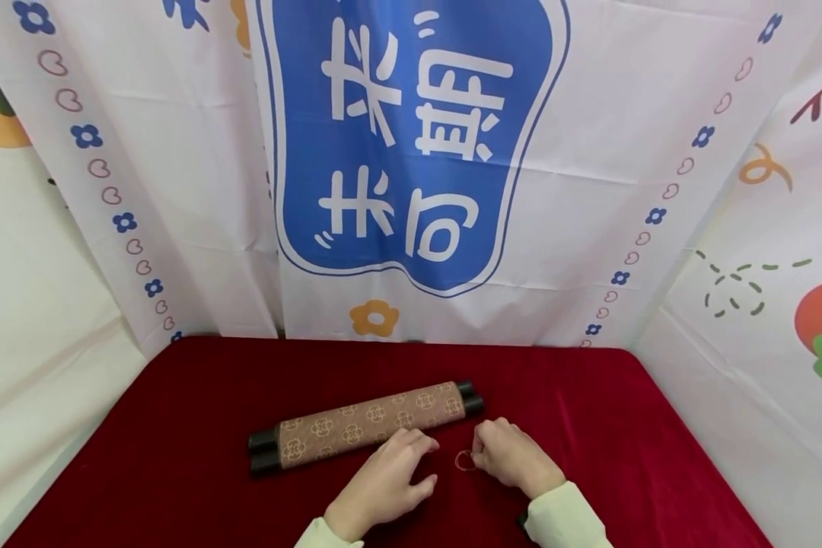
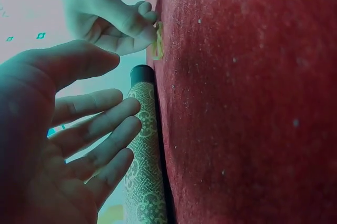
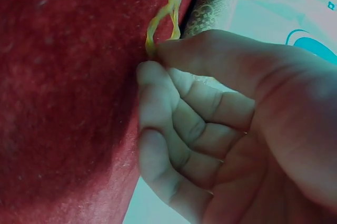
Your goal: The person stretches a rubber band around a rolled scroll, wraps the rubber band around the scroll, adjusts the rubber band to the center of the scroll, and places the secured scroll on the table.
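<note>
A thin yellowish rubber band [image 3: 151, 29] is pinched between the thumb and index finger of my right hand [image 1: 514, 457], its loop standing out past the fingertips. The other fingers of that hand curl toward the palm. My left hand [image 1: 387, 483] holds nothing; its fingers are spread and loosely bent, thumb apart. Just beyond it lies a rolled scroll [image 1: 370, 424], brown with a pale flower pattern and paired black ends. In the head view the left fingers overlap the scroll's near edge. The left wrist view shows the scroll [image 2: 143, 145] behind those fingertips.
Dark red cloth [image 1: 178, 426] covers the table. A white printed curtain [image 1: 589, 228] with a large blue sign hangs along the back edge, and white fabric also hangs at both sides. A small black object [image 1: 523, 520] shows at the right cuff.
</note>
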`<action>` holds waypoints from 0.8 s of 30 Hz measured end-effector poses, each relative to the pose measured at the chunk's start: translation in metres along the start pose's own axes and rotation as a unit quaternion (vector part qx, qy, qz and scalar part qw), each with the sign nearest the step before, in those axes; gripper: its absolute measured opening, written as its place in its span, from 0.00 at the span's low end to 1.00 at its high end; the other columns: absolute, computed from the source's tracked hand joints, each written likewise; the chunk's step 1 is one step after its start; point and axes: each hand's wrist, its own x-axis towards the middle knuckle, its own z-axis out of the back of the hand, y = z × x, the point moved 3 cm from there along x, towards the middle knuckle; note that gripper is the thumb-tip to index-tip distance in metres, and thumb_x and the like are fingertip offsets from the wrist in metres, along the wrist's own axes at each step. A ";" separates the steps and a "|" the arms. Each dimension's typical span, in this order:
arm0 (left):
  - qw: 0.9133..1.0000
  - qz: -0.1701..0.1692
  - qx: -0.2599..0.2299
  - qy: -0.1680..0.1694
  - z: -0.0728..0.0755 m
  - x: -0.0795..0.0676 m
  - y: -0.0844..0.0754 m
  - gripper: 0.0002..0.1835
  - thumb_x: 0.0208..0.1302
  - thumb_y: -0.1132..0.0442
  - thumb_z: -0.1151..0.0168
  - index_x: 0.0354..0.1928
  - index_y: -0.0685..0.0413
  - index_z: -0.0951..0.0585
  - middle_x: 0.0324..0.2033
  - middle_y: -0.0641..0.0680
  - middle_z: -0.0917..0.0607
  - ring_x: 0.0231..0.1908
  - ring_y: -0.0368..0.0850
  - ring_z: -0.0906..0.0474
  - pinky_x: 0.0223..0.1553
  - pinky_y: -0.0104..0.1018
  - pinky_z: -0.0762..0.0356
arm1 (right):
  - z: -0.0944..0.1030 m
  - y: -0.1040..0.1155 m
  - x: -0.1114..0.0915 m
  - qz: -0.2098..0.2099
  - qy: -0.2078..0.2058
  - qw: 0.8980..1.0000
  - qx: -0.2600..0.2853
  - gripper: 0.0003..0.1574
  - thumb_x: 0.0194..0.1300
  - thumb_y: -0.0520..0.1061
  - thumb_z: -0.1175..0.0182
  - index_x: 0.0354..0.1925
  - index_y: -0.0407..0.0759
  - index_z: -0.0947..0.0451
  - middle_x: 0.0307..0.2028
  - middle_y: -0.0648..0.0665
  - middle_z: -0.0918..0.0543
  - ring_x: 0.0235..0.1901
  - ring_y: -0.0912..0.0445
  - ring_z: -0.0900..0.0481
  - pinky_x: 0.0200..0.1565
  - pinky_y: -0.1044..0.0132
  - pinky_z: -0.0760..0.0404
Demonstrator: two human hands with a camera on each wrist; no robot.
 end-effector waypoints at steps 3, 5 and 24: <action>1.000 -0.001 0.003 -0.009 0.001 -0.001 0.001 0.16 0.67 0.61 0.29 0.54 0.54 0.15 0.51 0.47 0.14 0.52 0.42 0.20 0.56 0.40 0.18 | 0.002 0.003 0.000 0.017 -0.004 1.000 0.005 0.10 0.61 0.32 0.35 0.28 0.46 0.16 0.23 0.53 0.19 0.20 0.62 0.28 0.26 0.68 0.25; 1.000 0.000 0.002 -0.014 0.002 -0.002 0.002 0.16 0.67 0.61 0.29 0.55 0.54 0.15 0.51 0.47 0.14 0.52 0.42 0.19 0.57 0.41 0.18 | 0.004 0.006 0.000 0.029 -0.006 0.999 0.015 0.09 0.63 0.32 0.35 0.30 0.45 0.16 0.25 0.52 0.18 0.21 0.63 0.27 0.27 0.69 0.24; 0.999 0.004 -0.021 -0.028 0.008 -0.002 0.007 0.15 0.68 0.61 0.29 0.55 0.54 0.15 0.51 0.49 0.12 0.52 0.43 0.18 0.57 0.44 0.18 | 0.012 0.033 0.000 0.107 -0.024 0.986 0.125 0.08 0.72 0.36 0.38 0.34 0.45 0.17 0.29 0.55 0.15 0.28 0.70 0.22 0.33 0.72 0.19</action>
